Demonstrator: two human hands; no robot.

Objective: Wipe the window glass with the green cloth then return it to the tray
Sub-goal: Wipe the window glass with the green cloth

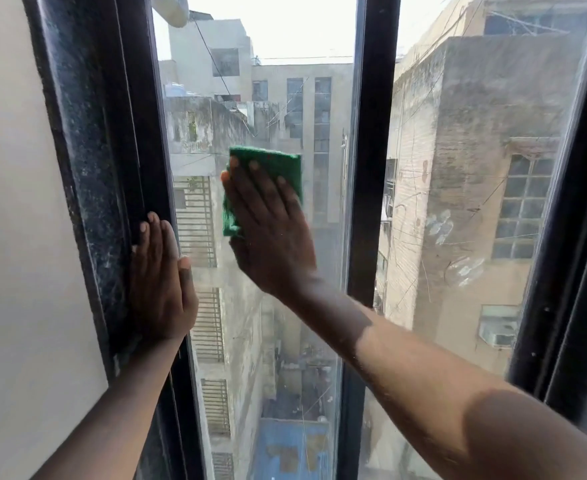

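My right hand [271,230] lies flat on the window glass [268,105] of the middle pane, fingers spread, pressing a folded green cloth [278,164] against it. The cloth shows above and to the left of my fingers; the rest is hidden under my palm. My left hand [162,275] rests flat against the black left frame [136,133], fingers pointing up and holding nothing. The tray is not in view.
A black vertical mullion [371,150] divides the middle pane from a second pane [475,168] on the right, which shows smudges. Another black frame [576,237] stands at the far right. A pale wall [18,237] fills the left. Buildings lie beyond the glass.
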